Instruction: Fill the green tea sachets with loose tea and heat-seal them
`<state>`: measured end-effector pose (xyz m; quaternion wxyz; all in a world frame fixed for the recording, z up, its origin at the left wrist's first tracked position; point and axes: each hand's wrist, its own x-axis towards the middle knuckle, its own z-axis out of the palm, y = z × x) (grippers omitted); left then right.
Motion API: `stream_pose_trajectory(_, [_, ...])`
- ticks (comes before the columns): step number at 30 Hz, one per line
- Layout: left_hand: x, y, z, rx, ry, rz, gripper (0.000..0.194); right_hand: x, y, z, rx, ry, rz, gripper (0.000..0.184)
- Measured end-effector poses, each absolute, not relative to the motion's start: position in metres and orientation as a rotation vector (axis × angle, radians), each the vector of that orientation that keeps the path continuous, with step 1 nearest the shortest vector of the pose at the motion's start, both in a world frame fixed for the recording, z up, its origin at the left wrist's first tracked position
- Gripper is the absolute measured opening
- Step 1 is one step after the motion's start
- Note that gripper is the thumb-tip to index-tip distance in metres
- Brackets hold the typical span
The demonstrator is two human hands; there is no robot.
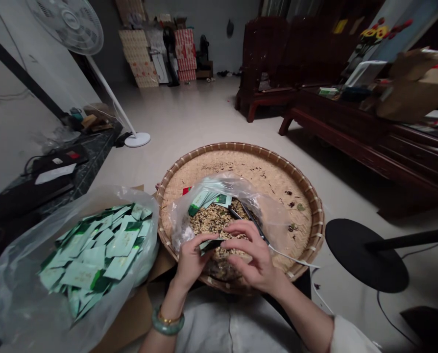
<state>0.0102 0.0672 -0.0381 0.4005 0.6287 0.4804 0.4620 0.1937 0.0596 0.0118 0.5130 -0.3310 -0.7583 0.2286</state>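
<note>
A small green foil sachet (pixel 209 245) is pinched between my left hand (pixel 191 262) and my right hand (pixel 250 252), above a round woven bamboo tray (pixel 241 157). Inside the tray lies a clear plastic bag (pixel 219 186) holding several green sachets. A heap of mixed brown and pale dried tea-like material (pixel 213 220) fills the tray's middle under my hands. Dark-handled scissors (pixel 250 220) rest on it, near my right fingers. To my left, a larger clear plastic bag (pixel 16 294) holds a pile of pale green sachets (pixel 94 250).
A flattened cardboard sheet (pixel 131 318) lies under the left bag. A round black stand base (pixel 366 255) with a cable is at right. Dark wooden furniture (pixel 332 117) stands beyond. A cluttered dark counter (pixel 86 166) and a white fan (pixel 66 24) are at left.
</note>
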Motion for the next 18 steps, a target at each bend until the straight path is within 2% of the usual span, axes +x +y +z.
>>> stream_pose_trajectory(4, [0.007,0.065,-0.038,1.684,1.217,1.203,0.023,0.196,0.055,0.029,-0.849,-2.013,0.256,0.012])
stream_pose_trajectory(8, [0.006,0.063,-0.039,1.780,1.227,1.230,0.032,0.191,0.057,0.035,-1.023,-2.134,0.157,0.010])
stream_pose_trajectory(13, [0.005,0.062,-0.041,1.915,1.264,1.164,0.040,0.184,0.064,0.034,-1.187,-2.454,0.335,0.008])
stream_pose_trajectory(18, [0.001,0.061,-0.045,1.921,1.273,1.096,0.041,0.179,0.070,0.029,-1.126,-2.498,0.491,0.009])
